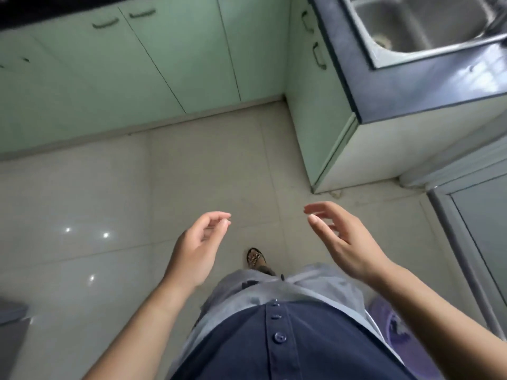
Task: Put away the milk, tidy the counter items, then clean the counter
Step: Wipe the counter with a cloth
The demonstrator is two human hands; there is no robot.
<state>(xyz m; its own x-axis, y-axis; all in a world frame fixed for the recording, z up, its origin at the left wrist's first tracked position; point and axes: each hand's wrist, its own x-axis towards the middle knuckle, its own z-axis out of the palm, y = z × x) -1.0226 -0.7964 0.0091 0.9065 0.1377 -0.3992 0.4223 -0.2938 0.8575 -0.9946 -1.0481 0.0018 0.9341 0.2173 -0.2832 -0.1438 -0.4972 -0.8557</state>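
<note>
My left hand (196,248) and my right hand (340,239) hang in front of me over the tiled floor, both empty with fingers loosely curved. A dark blue counter (428,89) runs along the upper right, with a steel sink (428,26) set into it. No milk or other counter items appear in the head view.
Pale green cabinet doors (137,72) line the far wall and continue under the counter (315,105). Beige floor tiles (208,174) stretch between them. A glass door frame (466,242) stands at right, a grey bin edge (11,325) at lower left, and a purple object (389,319) by my right side.
</note>
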